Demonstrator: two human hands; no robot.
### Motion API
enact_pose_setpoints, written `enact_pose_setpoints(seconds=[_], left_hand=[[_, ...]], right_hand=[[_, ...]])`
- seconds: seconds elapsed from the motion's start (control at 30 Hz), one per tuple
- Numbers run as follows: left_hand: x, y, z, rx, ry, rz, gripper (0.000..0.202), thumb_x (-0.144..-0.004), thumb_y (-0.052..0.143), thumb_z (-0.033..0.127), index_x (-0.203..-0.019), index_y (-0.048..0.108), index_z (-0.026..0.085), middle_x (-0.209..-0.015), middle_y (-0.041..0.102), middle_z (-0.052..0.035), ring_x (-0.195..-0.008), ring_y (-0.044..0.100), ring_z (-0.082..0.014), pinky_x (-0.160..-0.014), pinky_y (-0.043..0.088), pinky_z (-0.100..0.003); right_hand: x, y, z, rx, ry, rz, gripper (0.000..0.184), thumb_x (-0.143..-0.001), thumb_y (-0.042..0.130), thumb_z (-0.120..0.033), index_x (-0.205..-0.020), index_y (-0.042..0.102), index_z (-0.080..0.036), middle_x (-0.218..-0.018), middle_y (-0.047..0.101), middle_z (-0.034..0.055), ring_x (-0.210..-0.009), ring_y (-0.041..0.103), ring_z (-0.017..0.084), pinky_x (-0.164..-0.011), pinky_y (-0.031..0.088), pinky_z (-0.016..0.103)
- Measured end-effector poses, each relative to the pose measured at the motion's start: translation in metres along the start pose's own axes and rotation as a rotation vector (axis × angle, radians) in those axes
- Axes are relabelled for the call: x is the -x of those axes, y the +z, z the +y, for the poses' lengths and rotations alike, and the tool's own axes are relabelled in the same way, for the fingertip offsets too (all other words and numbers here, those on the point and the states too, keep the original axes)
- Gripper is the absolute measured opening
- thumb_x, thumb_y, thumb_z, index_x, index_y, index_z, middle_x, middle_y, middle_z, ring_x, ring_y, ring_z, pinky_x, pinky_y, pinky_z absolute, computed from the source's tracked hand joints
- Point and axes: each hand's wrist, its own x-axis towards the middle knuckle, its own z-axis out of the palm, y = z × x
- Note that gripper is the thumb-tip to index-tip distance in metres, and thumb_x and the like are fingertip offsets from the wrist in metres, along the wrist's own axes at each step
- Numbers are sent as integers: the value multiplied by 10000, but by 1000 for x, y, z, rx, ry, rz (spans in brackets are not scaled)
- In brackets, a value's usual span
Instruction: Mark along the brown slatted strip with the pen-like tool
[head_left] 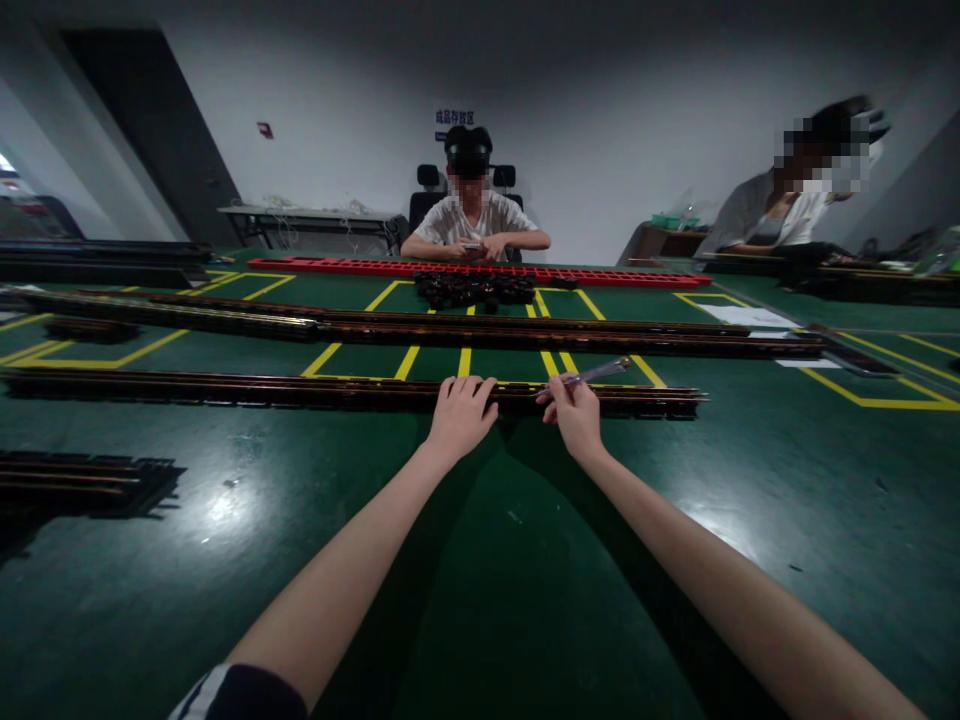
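A long dark rail (225,388) lies across the green table (525,580) in front of me. My left hand (460,413) rests on the rail with its fingers curled over the top edge. My right hand (576,412) sits just to the right, pinching a thin pen-like tool (600,373) whose tip points up and to the right above the rail.
Two more long rails (465,333) lie farther back, with a red strip (480,270) and a heap of small black parts (474,290) beyond. A stack of rails (82,480) sits at the left edge. One person sits opposite, another at the far right.
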Motion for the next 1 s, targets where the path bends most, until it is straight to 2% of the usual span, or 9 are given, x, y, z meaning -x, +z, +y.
enact_pose_setpoints(seconds=[0.6, 1.0], left_hand=[[0, -2, 1, 8, -4, -18, 417, -937, 397, 326, -1288, 540, 154, -1240, 615, -112, -1174, 537, -252, -1077, 351, -467], [0, 1, 0, -18, 11, 14, 414, -939, 380, 330, -1281, 543, 163, -1213, 624, -108, -1157, 542, -252, -1064, 355, -462]], right_hand=[[0, -1, -1, 1, -4, -9, 416, -773, 584, -595, -749, 531, -183, -634, 635, -3, -400, 521, 79, -395, 422, 212], [0, -2, -1, 7, 0, 0, 373, -789, 583, -551, -751, 524, -184, -624, 632, -8, -387, 516, 80, -391, 409, 215]])
